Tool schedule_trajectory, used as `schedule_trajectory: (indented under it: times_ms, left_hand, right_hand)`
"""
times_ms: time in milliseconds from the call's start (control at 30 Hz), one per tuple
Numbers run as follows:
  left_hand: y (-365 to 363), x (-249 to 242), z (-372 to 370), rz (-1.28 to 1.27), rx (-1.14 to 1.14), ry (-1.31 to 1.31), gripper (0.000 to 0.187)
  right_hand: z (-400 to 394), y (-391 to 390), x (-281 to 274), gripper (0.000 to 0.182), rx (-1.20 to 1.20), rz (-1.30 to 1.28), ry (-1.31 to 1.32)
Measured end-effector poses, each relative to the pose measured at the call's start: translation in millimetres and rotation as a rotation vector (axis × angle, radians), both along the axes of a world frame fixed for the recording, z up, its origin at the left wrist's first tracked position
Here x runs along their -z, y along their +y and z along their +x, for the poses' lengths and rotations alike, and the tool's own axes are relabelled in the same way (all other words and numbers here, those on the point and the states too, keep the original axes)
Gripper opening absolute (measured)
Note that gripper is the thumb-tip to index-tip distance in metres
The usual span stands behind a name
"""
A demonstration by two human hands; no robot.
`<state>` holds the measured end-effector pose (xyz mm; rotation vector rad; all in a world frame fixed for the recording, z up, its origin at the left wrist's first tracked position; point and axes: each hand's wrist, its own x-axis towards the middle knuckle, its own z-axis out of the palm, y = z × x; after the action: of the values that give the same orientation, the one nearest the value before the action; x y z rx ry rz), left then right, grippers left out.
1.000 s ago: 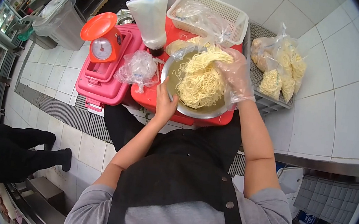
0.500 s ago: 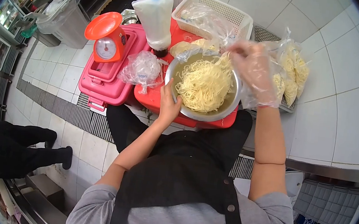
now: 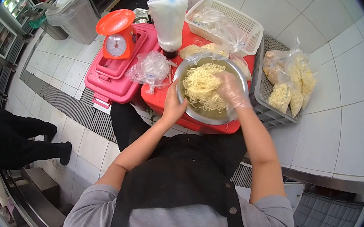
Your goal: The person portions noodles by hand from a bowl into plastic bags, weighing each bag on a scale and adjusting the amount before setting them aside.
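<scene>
A metal bowl (image 3: 212, 114) holds a heap of pale yellow noodles (image 3: 201, 85). My left hand (image 3: 175, 107) is bare and grips the bowl's left rim, thumb on the inner side. In a clear plastic glove, my right hand (image 3: 231, 91) reaches over the bowl's right side, its curled fingers in the noodles; the fingertips are partly hidden and a little blurred. The bowl stands on a red surface (image 3: 149, 95), close in front of my knees.
Behind the bowl lie bagged noodles and a white basket (image 3: 255, 37). Left stand a clear bag (image 3: 150, 70), a plastic-covered container (image 3: 167, 22) and an orange scale (image 3: 120, 46) on a pink box (image 3: 104, 84). Noodle bags (image 3: 300, 82) rest on a grey crate (image 3: 276, 113). Another person (image 3: 12, 141) stands left.
My right hand has come down and left from above the bowl's right rim into the noodles; the strands it held up are lower now. My left hand stays on the rim. The view has shifted slightly.
</scene>
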<state>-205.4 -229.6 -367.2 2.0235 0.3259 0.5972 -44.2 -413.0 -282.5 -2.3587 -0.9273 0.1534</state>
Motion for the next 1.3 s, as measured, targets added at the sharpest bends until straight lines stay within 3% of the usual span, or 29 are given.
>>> schedule_trajectory:
  times_ms: [133,200,300,367,467,567,600,633,733,800,933,1000,1100,1133,1200,1300]
  left_hand:
    - [0.5,5.8,-2.0,-0.023,0.005,0.001,0.081]
    - [-0.3,6.1,-1.5,-0.027,0.011,0.001,0.081]
    - [0.2,-0.5,-0.3,-0.036,0.011,0.005,0.081]
    - [1.8,-0.5,-0.4,-0.04,0.006,0.014,0.081]
    - [3.8,3.2,-0.2,-0.015,0.014,-0.028,0.081]
    - [3.1,3.6,-1.3,-0.029,0.018,-0.005,0.081]
    - [3.5,4.3,-1.0,-0.031,0.015,-0.007,0.08]
    - [3.3,5.3,-1.4,-0.033,0.012,-0.008,0.079]
    - [-0.7,7.9,-1.6,-0.037,-0.002,-0.01,0.078]
    - [-2.0,12.3,-0.2,-0.014,-0.003,-0.014,0.078]
    - [-0.8,6.2,0.0,0.006,0.0,-0.013,0.077]
    - [0.6,1.2,2.9,0.008,0.007,-0.02,0.078]
    - [2.5,-1.9,2.9,-0.036,0.009,0.001,0.08]
    - [3.1,1.0,3.2,-0.007,-0.001,-0.01,0.08]
    - [2.7,3.9,0.4,0.01,-0.018,-0.017,0.081]
    - [3.2,4.0,-0.3,-0.05,0.004,0.004,0.08]
  right_hand:
    - [-1.7,3.9,-89.8,0.041,-0.031,0.02,-0.066]
    - [-17.3,4.3,-134.6,0.042,0.08,0.014,-0.028]
    - [-14.8,-3.1,-140.0,0.041,0.193,0.063,-0.043]
    - [-0.9,-9.9,-110.3,0.046,0.186,0.494,0.191]
    - [-7.7,-9.8,-97.6,0.054,0.11,0.274,0.267]
    - [12.1,-27.2,-49.1,0.073,-0.218,-0.652,0.152]
    - [9.9,-28.0,-53.2,0.062,-0.322,-0.646,0.08]
    - [7.2,-25.3,-54.9,0.062,-0.329,-0.647,0.075]
    - [-20.1,9.8,-70.8,0.051,-0.109,-0.272,-0.099]
    - [-28.0,33.8,-49.1,0.057,-0.269,-0.242,-0.18]
    - [-46.3,71.2,3.7,0.062,-0.087,-0.717,-0.14]
    - [-29.3,78.1,25.3,0.057,0.026,-0.594,-0.136]
    - [1.6,61.0,36.0,0.046,-0.115,-0.264,-0.103]
    - [10.8,55.0,30.7,0.046,-0.03,-0.201,-0.011]
    - [27.2,35.3,12.9,0.05,0.07,-0.114,0.048]
    - [14.1,18.8,-55.5,0.041,0.19,-0.048,0.183]
